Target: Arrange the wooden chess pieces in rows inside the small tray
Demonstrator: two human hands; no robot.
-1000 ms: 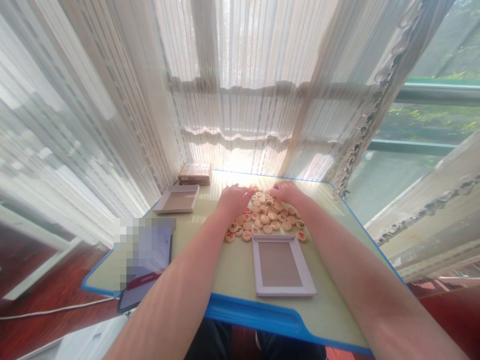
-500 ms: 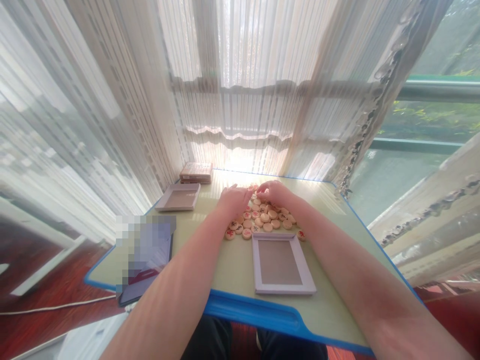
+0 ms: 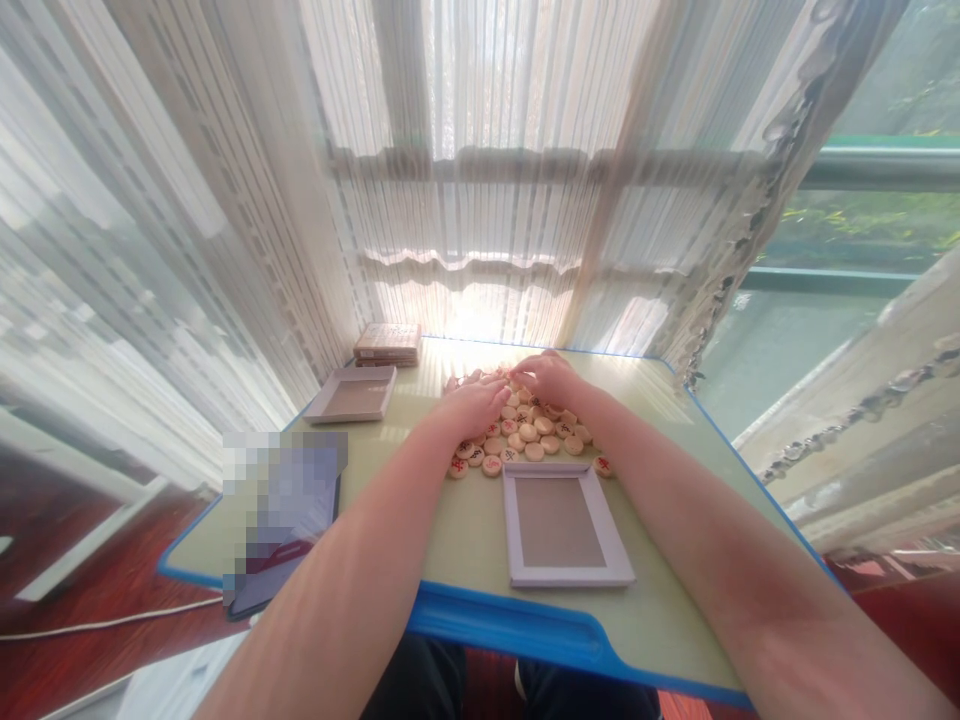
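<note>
Round wooden Chinese chess pieces [image 3: 528, 432] with red and black characters lie in a loose heap in the middle of the table. My left hand [image 3: 477, 402] rests over the left and far side of the heap, its fingers stretched toward the right. At the far right of the heap is my right hand [image 3: 550, 380], fingers slightly bent and apart, tips at the far pieces. Some pieces are hidden under both hands. In front of the heap lies a shallow white box half [image 3: 617, 540] with a grey-brown inside, between my forearms.
A second shallow box half [image 3: 388, 392] lies at the far left, with a flat printed box [image 3: 387, 342] behind it. A tablet [image 3: 289, 545], partly blurred out, stands by my left forearm. The table [image 3: 465, 535] has a blue rim. Sheer curtains [image 3: 480, 220] hang behind it.
My left hand has turned flatter over the pieces, fingers reaching right. My right hand has shifted slightly away from me, and its fingers have spread a little.
</note>
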